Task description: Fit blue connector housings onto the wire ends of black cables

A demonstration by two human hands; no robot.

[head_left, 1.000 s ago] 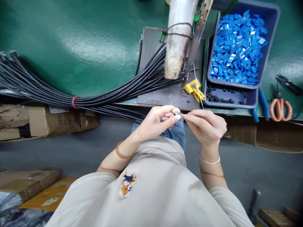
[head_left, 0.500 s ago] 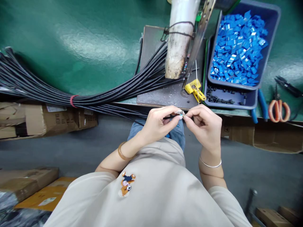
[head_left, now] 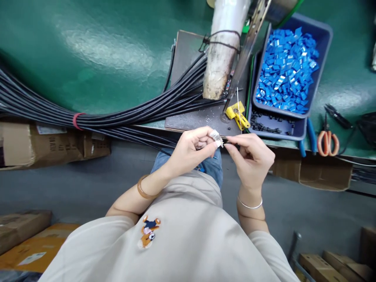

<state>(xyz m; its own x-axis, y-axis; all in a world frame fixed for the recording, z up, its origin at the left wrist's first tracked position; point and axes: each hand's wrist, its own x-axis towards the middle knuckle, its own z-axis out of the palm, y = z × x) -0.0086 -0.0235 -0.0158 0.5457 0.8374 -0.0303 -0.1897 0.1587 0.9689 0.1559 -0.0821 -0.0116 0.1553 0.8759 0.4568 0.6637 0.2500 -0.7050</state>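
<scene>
My left hand (head_left: 192,149) is closed, thumb against fingers, around the end of a black cable. From its fingertips sticks out a silvery, foil-like cable end (head_left: 216,136) with fine pale strands at the tip. My right hand (head_left: 251,154) is at the right of that tip, thumb and forefinger brought together in a pinch. What sits between them is too small to make out. Beyond the hands, a yellow cable stripper (head_left: 238,114) lies on the dark board (head_left: 188,121). The bundle of black cables (head_left: 126,120) runs in from the left.
A blue-grey bin (head_left: 321,47) of blue pieces rests above a lower tray (head_left: 299,127) with small black parts. Blue-handled pliers (head_left: 311,135), orange-handled scissors (head_left: 328,143) and black cutters (head_left: 337,115) lie at right. A wrapped white post (head_left: 219,66) stands over the board. Cardboard boxes (head_left: 55,145) are below the table.
The silvery cable end has turned upward in my left fingers and shows more. My right fingertips have drawn slightly apart from it. The whole view has shifted a little.
</scene>
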